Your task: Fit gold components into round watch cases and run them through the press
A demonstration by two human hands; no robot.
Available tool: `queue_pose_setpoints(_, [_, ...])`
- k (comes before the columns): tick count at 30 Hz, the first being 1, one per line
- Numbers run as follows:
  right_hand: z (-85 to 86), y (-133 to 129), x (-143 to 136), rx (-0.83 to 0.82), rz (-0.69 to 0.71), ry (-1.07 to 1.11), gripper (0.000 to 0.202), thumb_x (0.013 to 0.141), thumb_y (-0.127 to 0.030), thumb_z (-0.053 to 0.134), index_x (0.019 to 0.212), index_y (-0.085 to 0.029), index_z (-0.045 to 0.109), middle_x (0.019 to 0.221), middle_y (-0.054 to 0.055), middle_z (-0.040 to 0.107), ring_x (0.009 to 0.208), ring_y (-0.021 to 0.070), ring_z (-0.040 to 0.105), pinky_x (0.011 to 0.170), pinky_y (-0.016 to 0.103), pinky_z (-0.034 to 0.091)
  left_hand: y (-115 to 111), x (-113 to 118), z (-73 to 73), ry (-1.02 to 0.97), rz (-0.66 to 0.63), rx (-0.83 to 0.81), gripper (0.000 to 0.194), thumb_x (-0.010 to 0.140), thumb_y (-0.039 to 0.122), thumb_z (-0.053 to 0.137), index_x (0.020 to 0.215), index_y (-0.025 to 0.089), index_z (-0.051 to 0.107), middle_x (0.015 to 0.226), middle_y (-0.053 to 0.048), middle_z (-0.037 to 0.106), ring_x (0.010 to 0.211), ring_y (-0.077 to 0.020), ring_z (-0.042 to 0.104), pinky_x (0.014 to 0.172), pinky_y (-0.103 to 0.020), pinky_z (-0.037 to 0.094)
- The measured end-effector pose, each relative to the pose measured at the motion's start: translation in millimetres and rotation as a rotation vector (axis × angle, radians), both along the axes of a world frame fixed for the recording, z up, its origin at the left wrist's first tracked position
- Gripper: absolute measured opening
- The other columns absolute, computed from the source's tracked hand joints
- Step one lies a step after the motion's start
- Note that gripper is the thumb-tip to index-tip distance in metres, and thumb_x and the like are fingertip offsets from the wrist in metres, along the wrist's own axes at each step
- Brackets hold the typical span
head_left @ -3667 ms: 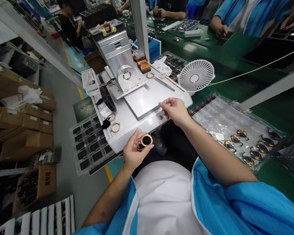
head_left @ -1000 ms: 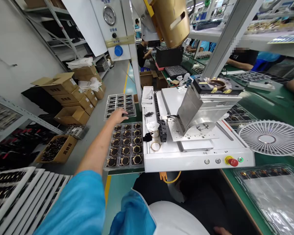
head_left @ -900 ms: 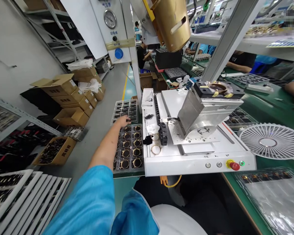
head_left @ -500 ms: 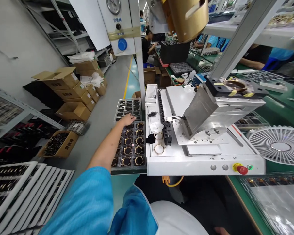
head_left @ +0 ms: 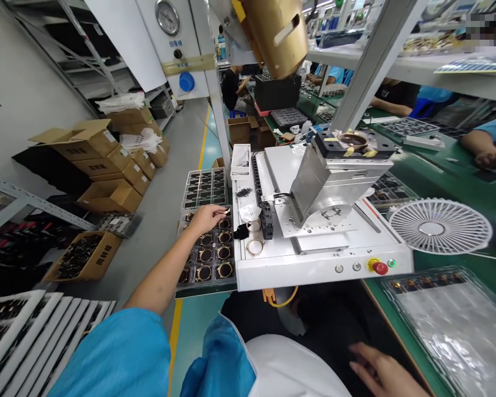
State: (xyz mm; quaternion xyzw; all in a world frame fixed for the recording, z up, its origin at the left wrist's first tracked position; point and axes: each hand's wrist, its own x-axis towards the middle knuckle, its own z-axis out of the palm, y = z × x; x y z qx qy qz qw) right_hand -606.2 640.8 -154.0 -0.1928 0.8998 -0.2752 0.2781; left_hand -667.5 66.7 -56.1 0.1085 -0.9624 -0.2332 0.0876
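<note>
My left hand [head_left: 206, 218] is over the upper part of a clear tray [head_left: 235, 278] of round, gold-rimmed watch cases with dark centres. Its fingers are pinched together at a small pale edge near the fingertips, too small to make out. Behind that tray lies a second tray [head_left: 205, 188] with dark pieces in its compartments. Low at the right, my right hand [head_left: 382, 370] is above my lap, holding nothing, fingers apart. On the white machine bed beside the tray lie a gold ring [head_left: 255, 247], a black cloth-like piece [head_left: 241, 231] and a heap of tiny black parts [head_left: 243, 192].
A metal tilting fixture [head_left: 330, 187] stands on the machine, below a gold cylinder [head_left: 276, 38]. A red emergency button [head_left: 380, 268] sits on the front panel. Right of it are a white fan [head_left: 440, 227] and a covered tray [head_left: 450, 314]. Another person's hand [head_left: 491, 159] is at far right.
My left hand has drawn back from the far tray to above the nearer one, fingers now pinched. My right hand has risen into view. The whole view has shifted, with the machine further left.
</note>
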Motion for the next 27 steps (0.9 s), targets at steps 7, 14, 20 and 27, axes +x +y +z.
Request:
queue_pose_setpoints(7, [208.1, -76, -107, -0.398, -0.008, 0.708, 0.022, 0.094, -0.043, 0.063, 0.099, -0.025, 0.074, 0.094, 0.009, 0.078, 0.082, 0.0252, 0.074, 0.07, 0.034, 0.06, 46, 24, 88.7, 0.451, -0.073, 0.019, 0.026, 0.087, 0.042, 0.072, 0.103, 0.025, 0.081, 0.083, -0.004, 0.079, 0.078, -0.0214, 0.072, 0.074, -0.034, 0.06])
queue_pose_setpoints(14, [337.0, -181, -221, -0.38, 0.243, 0.99, 0.022, 0.082, -0.023, 0.071, 0.103, -0.018, 0.078, 0.105, 0.009, 0.076, 0.101, 0.029, 0.069, 0.09, 0.043, 0.056, 118, 29, 186.7, 0.651, -0.129, -0.061, 0.022, 0.087, 0.028, 0.07, 0.106, 0.022, 0.078, 0.07, 0.001, 0.069, 0.064, -0.0139, 0.063, 0.065, -0.026, 0.053])
queue_pose_setpoints(20, [350.7, -192, -253, -0.382, 0.448, 0.763, 0.022, 0.071, -0.016, 0.081, 0.092, -0.021, 0.08, 0.089, 0.001, 0.077, 0.08, 0.0202, 0.07, 0.078, 0.034, 0.058, 158, -16, 235.6, 0.645, -0.243, -0.129, 0.031, 0.083, 0.024, 0.07, 0.113, 0.017, 0.074, 0.069, 0.002, 0.07, 0.063, -0.0139, 0.061, 0.073, -0.028, 0.052])
queue_pose_setpoints(27, [333.8, -177, -253, -0.798, 0.144, 0.86, 0.024, 0.077, -0.013, 0.077, 0.099, -0.015, 0.07, 0.1, 0.007, 0.076, 0.095, 0.0212, 0.072, 0.093, 0.039, 0.058, 210, -97, 273.5, 0.423, -0.345, -0.225, 0.031, 0.076, 0.017, 0.072, 0.106, 0.015, 0.077, 0.071, -0.003, 0.072, 0.069, -0.0209, 0.066, 0.076, -0.035, 0.051])
